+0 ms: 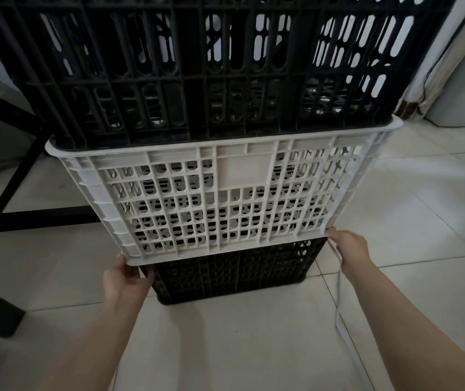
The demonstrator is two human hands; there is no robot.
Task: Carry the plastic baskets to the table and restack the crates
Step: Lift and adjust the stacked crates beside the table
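Observation:
A stack of three slotted plastic crates stands on the tiled floor in front of me. A small black crate (234,275) is at the bottom, a white crate (220,193) sits on it, and a large black crate (197,66) rests in the white one's top rim. My left hand (125,280) grips the white crate's lower left corner. My right hand (348,246) holds its lower right corner. The fingertips of both hands are hidden under the bottom edge.
A black metal table frame (16,176) stands on the floor at the left. A thin white cable (338,300) hangs near my right wrist. A pale curtain and a rolled grey object (462,88) are at the right. Light floor tiles (239,348) spread below me.

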